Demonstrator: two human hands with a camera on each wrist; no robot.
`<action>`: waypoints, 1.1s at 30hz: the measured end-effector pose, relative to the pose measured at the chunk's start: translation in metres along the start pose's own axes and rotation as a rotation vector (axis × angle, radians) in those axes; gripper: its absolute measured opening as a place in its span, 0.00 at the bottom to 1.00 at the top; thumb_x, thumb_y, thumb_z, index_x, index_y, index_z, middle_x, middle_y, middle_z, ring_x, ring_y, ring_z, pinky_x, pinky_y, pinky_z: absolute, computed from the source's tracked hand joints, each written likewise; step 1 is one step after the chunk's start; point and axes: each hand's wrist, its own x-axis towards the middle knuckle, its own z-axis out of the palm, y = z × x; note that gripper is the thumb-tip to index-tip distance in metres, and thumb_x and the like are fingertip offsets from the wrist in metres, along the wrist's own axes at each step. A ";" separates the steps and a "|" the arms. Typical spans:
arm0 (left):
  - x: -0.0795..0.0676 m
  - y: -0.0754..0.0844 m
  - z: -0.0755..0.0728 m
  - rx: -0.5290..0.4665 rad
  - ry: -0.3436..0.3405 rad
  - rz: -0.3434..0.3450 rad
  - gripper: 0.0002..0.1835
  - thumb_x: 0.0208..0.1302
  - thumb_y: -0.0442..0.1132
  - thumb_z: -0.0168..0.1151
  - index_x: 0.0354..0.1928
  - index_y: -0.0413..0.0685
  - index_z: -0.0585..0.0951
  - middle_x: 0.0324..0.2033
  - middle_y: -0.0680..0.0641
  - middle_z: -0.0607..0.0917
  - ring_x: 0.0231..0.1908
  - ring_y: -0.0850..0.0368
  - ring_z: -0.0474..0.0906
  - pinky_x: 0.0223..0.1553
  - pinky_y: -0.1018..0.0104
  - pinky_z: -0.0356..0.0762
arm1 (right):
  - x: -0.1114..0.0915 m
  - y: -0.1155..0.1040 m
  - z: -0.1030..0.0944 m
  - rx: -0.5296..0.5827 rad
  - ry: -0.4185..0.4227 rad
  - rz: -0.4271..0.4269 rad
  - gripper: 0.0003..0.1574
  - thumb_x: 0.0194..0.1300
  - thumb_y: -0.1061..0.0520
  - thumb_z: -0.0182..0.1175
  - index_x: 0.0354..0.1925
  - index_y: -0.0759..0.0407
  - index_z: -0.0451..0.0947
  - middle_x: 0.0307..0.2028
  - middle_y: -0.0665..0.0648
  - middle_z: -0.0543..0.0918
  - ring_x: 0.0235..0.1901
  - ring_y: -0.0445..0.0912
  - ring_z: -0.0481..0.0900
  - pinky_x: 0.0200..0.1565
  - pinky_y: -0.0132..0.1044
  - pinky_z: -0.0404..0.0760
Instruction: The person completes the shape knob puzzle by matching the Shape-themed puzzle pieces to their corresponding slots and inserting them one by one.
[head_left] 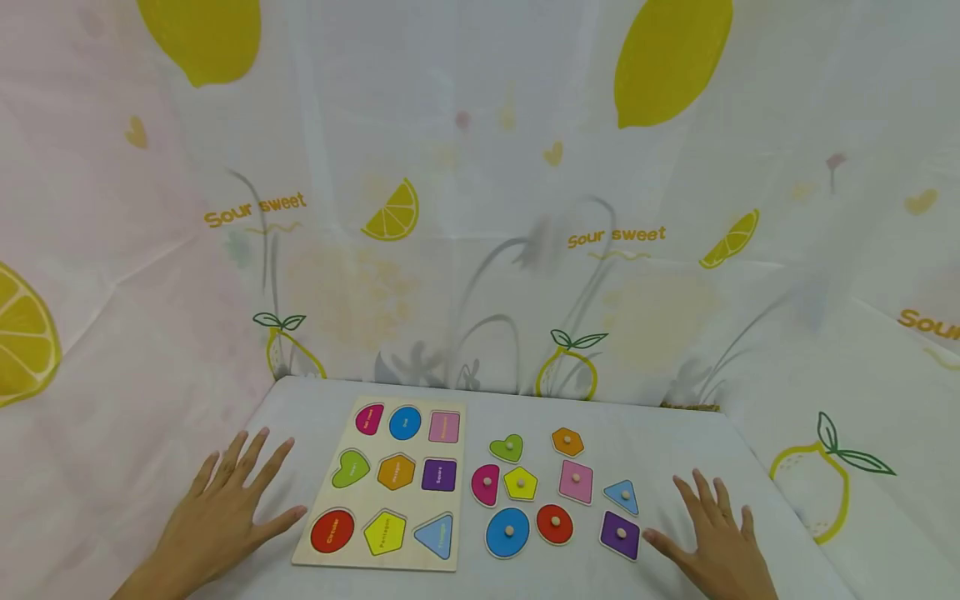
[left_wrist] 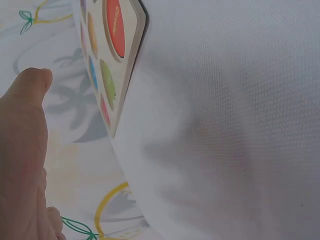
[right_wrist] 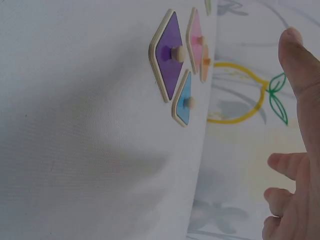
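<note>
My left hand [head_left: 217,521], fingers spread, hovers left of a wooden shape puzzle board [head_left: 302,550]. Nothing is in it, and its thumb points toward the board's red circle. On the other side, my right hand [head_left: 716,533] is also spread and holds nothing. Its thumb tip is close to the purple square piece [head_left: 619,536], with the blue triangle piece [head_left: 622,496] just beyond. Other knobbed pieces lie between board and right hand: a blue circle [head_left: 507,533], red circle [head_left: 555,525], yellow pentagon [head_left: 521,483], magenta half circle [head_left: 485,485], green heart [head_left: 507,448], pink square [head_left: 576,482] and orange hexagon [head_left: 567,442].
A white cloth covers the table [head_left: 637,425]. Behind it and along both sides hangs a pale curtain [head_left: 480,208] printed with lemons and lettering. The board carries coloured, labelled shapes in three rows.
</note>
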 end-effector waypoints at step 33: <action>0.006 0.023 0.017 -0.707 -0.359 -0.434 0.24 0.70 0.50 0.67 0.55 0.36 0.79 0.36 0.50 0.79 0.35 0.57 0.75 0.36 0.67 0.76 | 0.014 -0.027 0.029 0.262 -0.165 0.161 0.24 0.74 0.41 0.61 0.52 0.59 0.83 0.37 0.48 0.87 0.27 0.39 0.80 0.33 0.37 0.78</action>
